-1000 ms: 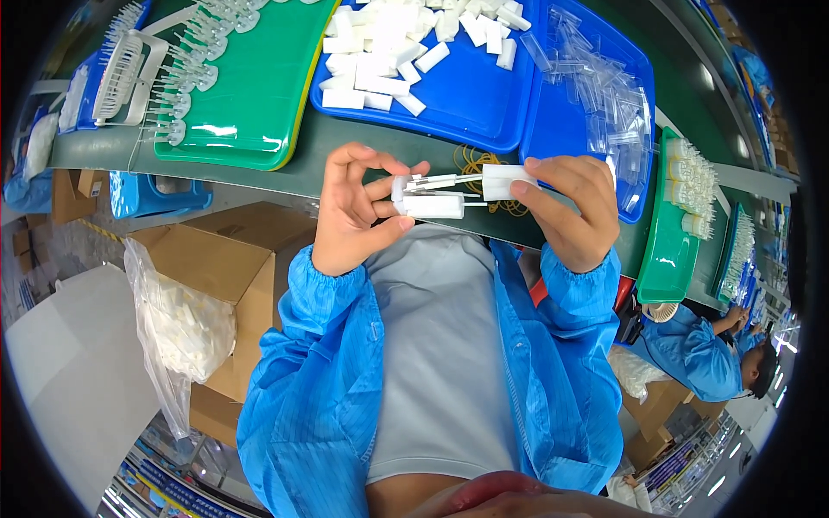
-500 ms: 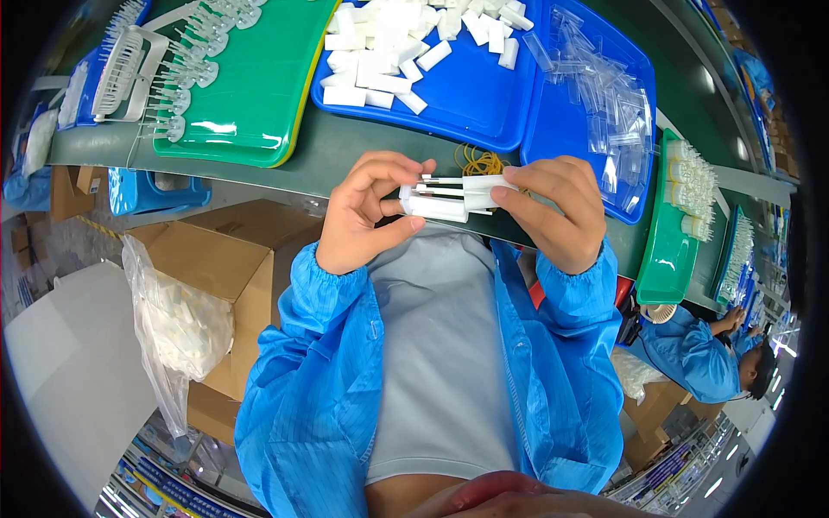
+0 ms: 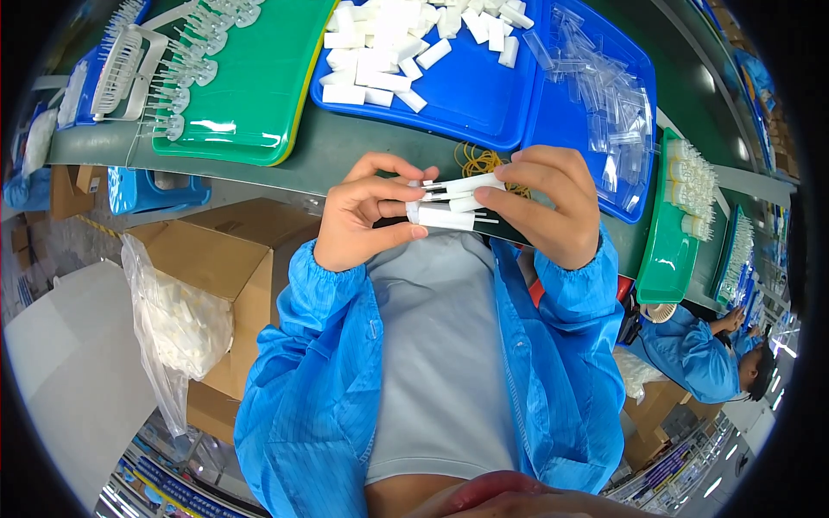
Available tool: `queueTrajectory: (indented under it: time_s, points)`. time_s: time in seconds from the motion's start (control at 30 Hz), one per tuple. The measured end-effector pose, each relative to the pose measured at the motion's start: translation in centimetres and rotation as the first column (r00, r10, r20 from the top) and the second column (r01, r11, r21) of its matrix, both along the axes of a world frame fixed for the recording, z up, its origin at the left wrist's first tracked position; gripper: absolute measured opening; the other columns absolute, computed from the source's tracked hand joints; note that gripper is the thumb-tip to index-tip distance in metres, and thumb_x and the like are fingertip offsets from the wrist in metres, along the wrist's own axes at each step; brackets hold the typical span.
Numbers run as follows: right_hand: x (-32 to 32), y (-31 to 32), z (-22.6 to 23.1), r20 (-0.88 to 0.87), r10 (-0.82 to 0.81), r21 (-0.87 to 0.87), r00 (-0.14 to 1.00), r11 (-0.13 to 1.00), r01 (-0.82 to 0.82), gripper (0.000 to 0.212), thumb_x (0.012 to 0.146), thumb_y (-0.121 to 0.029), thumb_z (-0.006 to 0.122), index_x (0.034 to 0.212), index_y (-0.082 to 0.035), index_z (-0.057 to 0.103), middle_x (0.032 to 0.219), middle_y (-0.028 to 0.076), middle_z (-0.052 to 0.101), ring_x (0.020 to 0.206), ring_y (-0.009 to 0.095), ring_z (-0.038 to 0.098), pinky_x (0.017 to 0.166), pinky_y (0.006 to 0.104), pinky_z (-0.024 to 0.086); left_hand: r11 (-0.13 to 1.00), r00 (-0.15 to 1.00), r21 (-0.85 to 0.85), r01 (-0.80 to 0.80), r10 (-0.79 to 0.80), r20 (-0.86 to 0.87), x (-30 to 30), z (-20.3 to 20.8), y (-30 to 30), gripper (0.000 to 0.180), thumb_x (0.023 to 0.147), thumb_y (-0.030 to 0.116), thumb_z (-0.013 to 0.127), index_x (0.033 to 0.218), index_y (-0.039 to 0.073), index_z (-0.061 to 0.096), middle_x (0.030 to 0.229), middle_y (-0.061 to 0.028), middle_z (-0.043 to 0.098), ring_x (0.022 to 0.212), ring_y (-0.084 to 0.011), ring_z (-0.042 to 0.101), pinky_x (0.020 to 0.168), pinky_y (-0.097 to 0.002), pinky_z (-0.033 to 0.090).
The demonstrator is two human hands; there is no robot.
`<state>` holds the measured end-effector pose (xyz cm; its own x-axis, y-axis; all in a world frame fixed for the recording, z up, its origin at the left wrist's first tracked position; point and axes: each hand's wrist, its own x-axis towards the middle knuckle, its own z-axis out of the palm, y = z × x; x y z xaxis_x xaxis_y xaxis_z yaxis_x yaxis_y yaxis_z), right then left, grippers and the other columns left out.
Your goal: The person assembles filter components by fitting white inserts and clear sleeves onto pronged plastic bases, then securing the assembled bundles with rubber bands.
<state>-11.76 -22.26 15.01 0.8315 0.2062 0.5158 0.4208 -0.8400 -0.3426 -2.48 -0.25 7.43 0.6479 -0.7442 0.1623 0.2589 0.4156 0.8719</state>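
My left hand (image 3: 363, 216) pinches the base of a small pronged plastic piece, its thin rods pointing right. A white foam block (image 3: 449, 217) sits on the near rods, whose tips stick out beyond its right end. In the fingers of my right hand (image 3: 557, 203) are white foam blocks (image 3: 477, 183), on or against the far rods; which of these I cannot tell. My fingers hide part of the base. Just behind the hands lies a bundle of yellow rubber bands (image 3: 472, 162) on the dark green table (image 3: 259, 179).
Ahead, a blue tray (image 3: 466, 108) holds many white foam blocks; another holds clear plastic pieces (image 3: 609, 104). Pronged pieces (image 3: 192, 69) line a green tray (image 3: 233, 95) at left. Foam-filled pieces (image 3: 691, 190) stand at right. A cardboard box (image 3: 207, 259) sits left; a co-worker (image 3: 691, 350) works right.
The near foam block has turned a little and its rod tips now show more. My right hand has tilted and shifted slightly left with its foam blocks.
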Motion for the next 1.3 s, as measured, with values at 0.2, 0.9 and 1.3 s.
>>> queueTrajectory:
  time_s: [0.2, 0.9, 1.3]
  points:
    - [0.9, 0.4, -0.2, 0.000, 0.092, -0.111, 0.996, 0.990, -0.092, 0.031, 0.066, -0.014, 0.066, 0.097, -0.015, 0.071, 0.099, 0.003, 0.065, 0.094, 0.022, 0.061, 0.074, 0.0313, 0.046, 1.000, 1.000, -0.003, 0.031, -0.031, 0.005, -0.6, 0.0, -0.5, 0.041, 0.067, -0.018, 0.072, 0.104, -0.003, 0.064, 0.116, -0.0106, 0.048, 0.121, -0.0347, 0.051, 0.097, -0.0423, 0.053]
    - [3.2, -0.2, -2.5, -0.160, 0.351, 0.516, 0.923, 0.827, -0.225, 0.029, 0.080, -0.024, 0.068, 0.105, -0.008, 0.068, 0.096, 0.007, 0.066, 0.091, 0.026, 0.059, 0.076, 0.0354, 0.046, 0.995, 0.962, 0.043, 0.089, -0.075, -0.264, 0.3, -0.4, 0.8, 0.045, 0.077, -0.013, 0.065, 0.121, -0.003, 0.055, 0.122, -0.0136, 0.050, 0.110, -0.0247, 0.057, 0.091, -0.0345, 0.054]
    - [11.5, 0.3, -7.1, -0.210, -0.216, -0.059, 0.953, 0.976, 0.208, 0.020, 0.075, -0.023, 0.073, 0.086, -0.008, 0.066, 0.083, 0.004, 0.061, 0.083, 0.024, 0.059, 0.065, 0.0351, 0.049, 0.992, 0.974, -0.050, 0.117, -0.124, -0.190, 0.2, -1.6, 0.9, 0.031, 0.079, -0.008, 0.062, 0.109, 0.001, 0.057, 0.123, -0.0141, 0.048, 0.113, -0.0223, 0.052, 0.092, -0.0357, 0.053]
